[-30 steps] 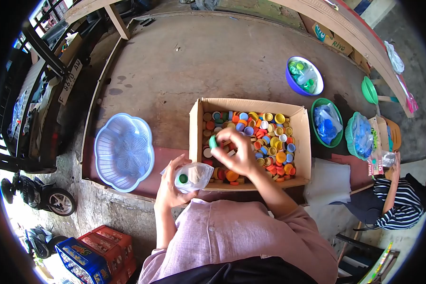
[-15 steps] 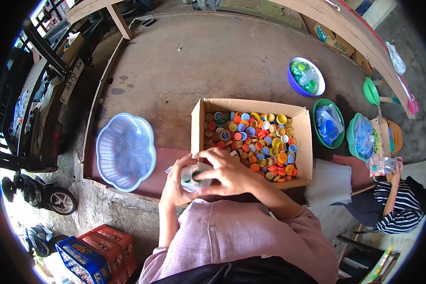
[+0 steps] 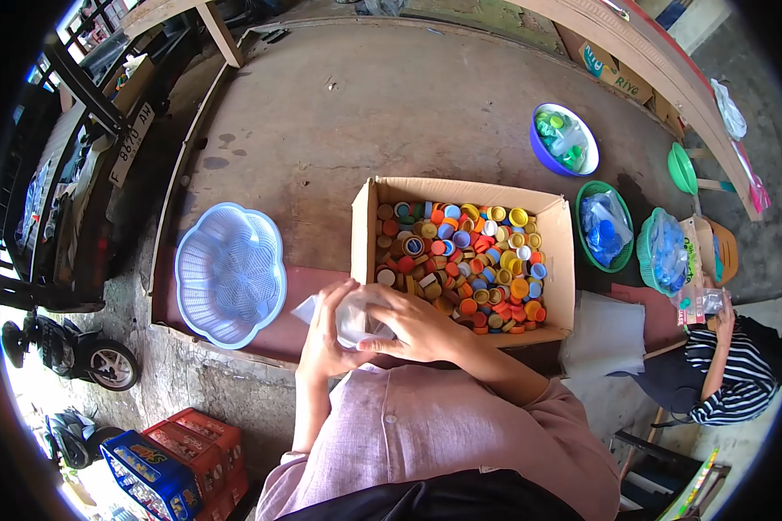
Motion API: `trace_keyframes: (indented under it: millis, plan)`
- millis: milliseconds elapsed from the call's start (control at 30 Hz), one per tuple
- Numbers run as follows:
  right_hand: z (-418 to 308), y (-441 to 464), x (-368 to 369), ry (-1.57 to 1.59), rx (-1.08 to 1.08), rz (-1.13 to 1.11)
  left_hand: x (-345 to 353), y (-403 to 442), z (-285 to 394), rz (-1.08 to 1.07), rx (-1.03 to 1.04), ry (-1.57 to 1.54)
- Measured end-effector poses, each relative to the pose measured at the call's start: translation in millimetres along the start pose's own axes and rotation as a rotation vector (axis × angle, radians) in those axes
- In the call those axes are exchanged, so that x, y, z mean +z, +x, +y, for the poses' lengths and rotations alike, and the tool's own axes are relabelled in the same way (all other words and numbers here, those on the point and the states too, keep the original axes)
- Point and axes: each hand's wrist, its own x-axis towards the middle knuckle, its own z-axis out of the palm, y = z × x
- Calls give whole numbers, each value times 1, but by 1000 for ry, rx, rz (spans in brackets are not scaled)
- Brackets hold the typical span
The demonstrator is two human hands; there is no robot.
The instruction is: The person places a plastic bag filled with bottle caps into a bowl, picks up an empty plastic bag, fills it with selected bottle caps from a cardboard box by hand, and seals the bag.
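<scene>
A clear plastic bag [image 3: 356, 319] is held between my two hands in front of my chest, at the near left corner of a cardboard box. My left hand [image 3: 324, 334] is closed around its left side, and a loose corner of plastic pokes out past the fingers. From the other side my right hand [image 3: 419, 326] grips the bag, thumb low and fingers curled over the top. Whatever lies inside the bag is hard to make out. The cardboard box [image 3: 556, 260] holds many bottle caps [image 3: 487, 269] in red, orange, yellow, blue and white.
A pale blue plastic basket [image 3: 235, 334] stands left on the table [image 3: 339, 113]. To the right are a purple bowl [image 3: 543, 161], a green basin [image 3: 586, 247] and a teal basket [image 3: 645, 252] with bagged items. Beside plastic sheets [image 3: 604, 334], another person's hand [image 3: 723, 314] holds clear plastic.
The right hand's fingers have shifted on the bag, and the dark green round thing seen there earlier is out of sight. More of the bag's left corner shows.
</scene>
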Motion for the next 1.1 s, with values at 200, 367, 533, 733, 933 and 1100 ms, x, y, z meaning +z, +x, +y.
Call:
trace_keyframes:
  millis: [200, 367, 533, 733, 933, 1100]
  plan:
    - [-16, -5, -2, 7, 83, 154, 10, -3, -12, 171, 186, 175]
    - [-29, -6, -5, -28, 72, 127, 24, -18, -33, 207, 91, 26]
    - [-4, 3, -26, 246, -79, 281, 22, -18, -31, 181, -42, -162]
    - [120, 37, -25, -342, 276, 530, 13, -12, -21, 132, -43, -38]
    - [140, 52, -18, -701, 288, 339, 10, -14, -20, 113, -84, -6]
    - [143, 36, -20, -242, 307, 463, 8, -14, -17, 120, -111, -40]
